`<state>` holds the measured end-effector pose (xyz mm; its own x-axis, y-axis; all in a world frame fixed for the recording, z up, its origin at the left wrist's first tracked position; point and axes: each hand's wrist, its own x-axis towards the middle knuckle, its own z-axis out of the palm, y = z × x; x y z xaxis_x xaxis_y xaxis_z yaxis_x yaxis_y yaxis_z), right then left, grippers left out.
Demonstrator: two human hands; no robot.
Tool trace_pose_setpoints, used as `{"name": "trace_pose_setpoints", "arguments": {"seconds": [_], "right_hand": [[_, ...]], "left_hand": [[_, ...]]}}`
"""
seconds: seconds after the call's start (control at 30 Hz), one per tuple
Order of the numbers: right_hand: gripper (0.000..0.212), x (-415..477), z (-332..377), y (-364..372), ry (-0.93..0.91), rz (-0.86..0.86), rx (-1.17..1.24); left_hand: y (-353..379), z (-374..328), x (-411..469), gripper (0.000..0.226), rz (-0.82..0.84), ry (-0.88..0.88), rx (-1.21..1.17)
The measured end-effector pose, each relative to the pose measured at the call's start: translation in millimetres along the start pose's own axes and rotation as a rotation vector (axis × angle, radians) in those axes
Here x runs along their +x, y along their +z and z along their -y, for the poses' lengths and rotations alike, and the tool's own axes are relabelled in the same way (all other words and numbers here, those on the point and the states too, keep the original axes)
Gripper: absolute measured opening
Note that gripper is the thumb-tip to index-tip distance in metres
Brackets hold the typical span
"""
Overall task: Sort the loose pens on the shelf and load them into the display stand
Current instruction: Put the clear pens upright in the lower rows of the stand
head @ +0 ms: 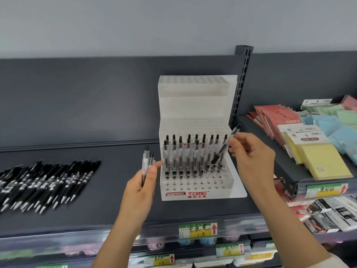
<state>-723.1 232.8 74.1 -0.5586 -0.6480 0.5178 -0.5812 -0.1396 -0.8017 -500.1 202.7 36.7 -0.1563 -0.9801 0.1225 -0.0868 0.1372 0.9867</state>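
Observation:
A white tiered display stand (197,187) marked TOME sits on the dark shelf. Several clear pens with black caps stand upright in its lower tier. My right hand (251,153) pinches one clear pen (224,149), tilted, with its lower tip over the holes at the right end of the filled rows. My left hand (141,182) grips a small bunch of clear pens (145,163) upright, just left of the stand. A pile of loose black pens (44,182) lies on the shelf at the far left.
The stand's upper tier (193,82) holds no pens. A slanted shelf at the right carries yellow sticky notes (320,161), blue and green pads and red packets (270,117). Price tags (198,230) run along the shelf's front edge. A slotted upright post (241,80) rises behind the stand.

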Motion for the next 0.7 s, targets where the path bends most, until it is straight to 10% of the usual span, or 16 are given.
{"name": "trace_pose_setpoints", "arguments": {"seconds": [0.3, 0.7], "right_hand": [[0.017, 1.7, -14.5, 22.7, -0.086, 0.304, -0.349], [0.015, -7.2, -20.8, 16.4, 0.008, 0.226, -0.277]], "left_hand": [[3.4, -7.2, -3.9, 0.033, 0.032, -0.065, -0.015], [18.1, -5.6, -6.0, 0.016, 0.112, -0.081, -0.092]]}}
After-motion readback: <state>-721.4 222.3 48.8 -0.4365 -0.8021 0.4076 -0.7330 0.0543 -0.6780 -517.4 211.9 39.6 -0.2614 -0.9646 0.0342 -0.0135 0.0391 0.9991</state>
